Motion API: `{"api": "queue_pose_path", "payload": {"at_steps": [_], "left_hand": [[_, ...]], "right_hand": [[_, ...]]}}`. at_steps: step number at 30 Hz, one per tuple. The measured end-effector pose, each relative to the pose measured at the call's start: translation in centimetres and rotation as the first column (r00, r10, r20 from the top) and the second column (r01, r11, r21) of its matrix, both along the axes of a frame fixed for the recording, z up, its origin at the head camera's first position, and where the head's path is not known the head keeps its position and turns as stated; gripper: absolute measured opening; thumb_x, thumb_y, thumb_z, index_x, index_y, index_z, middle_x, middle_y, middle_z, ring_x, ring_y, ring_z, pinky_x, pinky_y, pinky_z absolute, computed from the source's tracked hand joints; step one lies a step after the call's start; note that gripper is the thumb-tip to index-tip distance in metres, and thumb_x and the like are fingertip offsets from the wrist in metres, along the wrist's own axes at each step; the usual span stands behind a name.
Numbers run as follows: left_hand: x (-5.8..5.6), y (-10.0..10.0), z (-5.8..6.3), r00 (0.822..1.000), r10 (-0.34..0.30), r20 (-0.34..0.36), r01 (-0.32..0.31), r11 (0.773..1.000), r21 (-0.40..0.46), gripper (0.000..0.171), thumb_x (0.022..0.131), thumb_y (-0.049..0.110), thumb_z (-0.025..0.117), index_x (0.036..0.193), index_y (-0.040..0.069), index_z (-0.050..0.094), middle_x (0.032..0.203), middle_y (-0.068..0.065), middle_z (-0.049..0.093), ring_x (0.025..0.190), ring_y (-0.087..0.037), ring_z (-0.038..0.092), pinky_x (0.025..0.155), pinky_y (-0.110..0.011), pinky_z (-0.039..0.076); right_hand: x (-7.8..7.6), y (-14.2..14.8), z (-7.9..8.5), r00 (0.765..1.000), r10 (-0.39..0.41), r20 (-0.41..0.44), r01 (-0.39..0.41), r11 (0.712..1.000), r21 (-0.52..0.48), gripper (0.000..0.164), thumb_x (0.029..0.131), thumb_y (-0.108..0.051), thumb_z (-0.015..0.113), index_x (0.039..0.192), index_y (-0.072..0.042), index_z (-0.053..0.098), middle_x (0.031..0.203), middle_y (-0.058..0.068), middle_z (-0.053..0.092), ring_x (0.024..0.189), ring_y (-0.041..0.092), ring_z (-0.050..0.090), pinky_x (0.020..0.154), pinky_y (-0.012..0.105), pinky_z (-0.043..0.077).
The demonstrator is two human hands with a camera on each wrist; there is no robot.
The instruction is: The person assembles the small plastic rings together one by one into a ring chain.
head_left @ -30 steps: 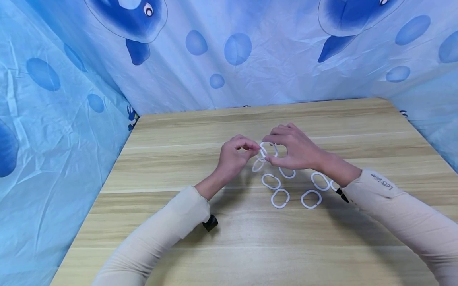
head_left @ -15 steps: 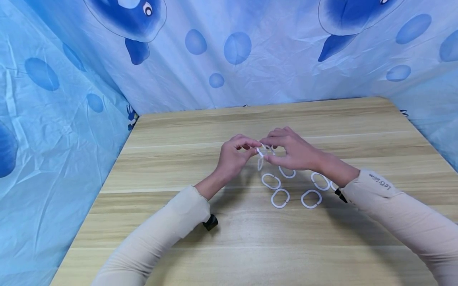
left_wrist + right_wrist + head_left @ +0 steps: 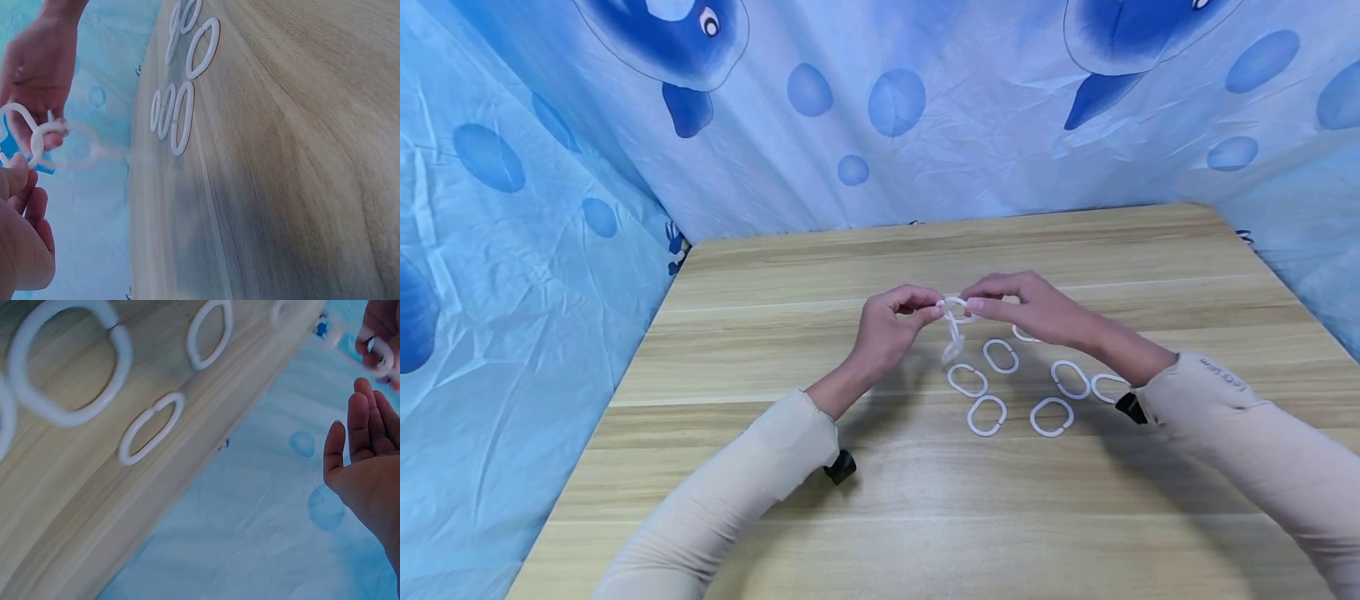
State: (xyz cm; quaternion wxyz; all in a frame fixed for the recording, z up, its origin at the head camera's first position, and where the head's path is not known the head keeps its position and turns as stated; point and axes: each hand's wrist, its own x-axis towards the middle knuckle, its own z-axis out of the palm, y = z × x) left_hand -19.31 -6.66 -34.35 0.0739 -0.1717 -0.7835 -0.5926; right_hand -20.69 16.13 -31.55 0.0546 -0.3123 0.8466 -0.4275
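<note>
In the head view my left hand (image 3: 891,329) pinches a white plastic link ring (image 3: 957,300) between thumb and fingertips, above the table. Other white rings (image 3: 952,342) hang joined below it, blurred. The left wrist view shows the held ring (image 3: 40,140) hooked through others. My right hand (image 3: 1026,308) is at the ring's right side, thumb and fingers extended. The right wrist view shows this right hand (image 3: 369,444) with loosely straight fingers, a small gap from the ring (image 3: 382,356); from the head view I cannot tell whether it touches.
Several loose white rings lie on the wooden table (image 3: 880,517), among them one ring (image 3: 986,397) in front and another (image 3: 1052,400) to its right. A blue patterned curtain (image 3: 970,167) hangs behind the table and along the left.
My right hand has shifted right and opened away from the ring. The hanging rings now swing below the left hand, which has stayed in place.
</note>
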Motion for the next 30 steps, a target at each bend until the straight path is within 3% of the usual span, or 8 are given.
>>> {"api": "queue_pose_path", "payload": {"at_steps": [5,10,20,26,30], "left_hand": [[0.0,-0.1,0.1,0.999,-0.001,0.054,-0.001,0.999,0.037,0.013,0.084,0.008,0.075,0.095,0.002,0.074,0.088,-0.008,0.071,0.074,-0.011,0.059,0.070,-0.021,0.049],[0.1,-0.2,0.1,0.997,0.001,0.076,-0.003,1.000,0.027,0.013,0.085,0.010,0.073,0.095,0.001,0.073,0.089,-0.009,0.070,0.075,-0.011,0.057,0.067,-0.020,0.046],[0.2,-0.4,0.1,0.996,-0.003,0.084,0.000,0.999,0.032,0.011,0.086,0.011,0.072,0.094,0.002,0.072,0.090,-0.007,0.069,0.073,-0.012,0.054,0.064,-0.020,0.044],[0.1,-0.5,0.2,0.993,-0.001,0.120,-0.005,0.999,0.048,0.017,0.087,0.008,0.071,0.098,-0.005,0.070,0.093,-0.013,0.068,0.073,-0.010,0.053,0.063,-0.017,0.042],[0.1,-0.5,0.3,0.991,0.011,0.130,-0.016,0.999,0.035,0.018,0.088,0.005,0.070,0.100,-0.008,0.069,0.096,-0.019,0.068,0.073,-0.012,0.052,0.063,-0.017,0.041]], "right_hand": [[-0.8,2.1,-0.3,0.996,-0.091,-0.019,0.092,0.995,0.050,0.024,0.095,-0.022,0.061,0.115,-0.010,0.069,0.101,0.002,0.069,0.093,0.015,0.056,0.081,0.027,0.043],[-1.7,4.3,-1.1,0.993,-0.107,-0.046,0.112,0.987,0.116,0.027,0.094,-0.019,0.063,0.117,-0.006,0.067,0.104,0.005,0.069,0.091,0.016,0.056,0.080,0.028,0.044],[-2.5,6.9,-2.6,0.994,-0.089,-0.058,0.098,0.981,0.169,0.027,0.088,-0.008,0.068,0.115,-0.003,0.066,0.093,0.005,0.066,0.082,0.017,0.057,0.071,0.026,0.047],[-2.8,7.8,-3.5,0.994,-0.047,-0.097,0.069,0.969,0.237,0.036,0.084,-0.003,0.072,0.119,-0.001,0.064,0.094,0.008,0.065,0.085,0.022,0.057,0.066,0.030,0.046],[-3.0,8.2,-4.3,0.996,0.002,-0.088,0.020,0.966,0.257,0.044,0.081,0.002,0.074,0.123,0.001,0.062,0.095,0.011,0.063,0.087,0.026,0.056,0.071,0.036,0.045]]}}
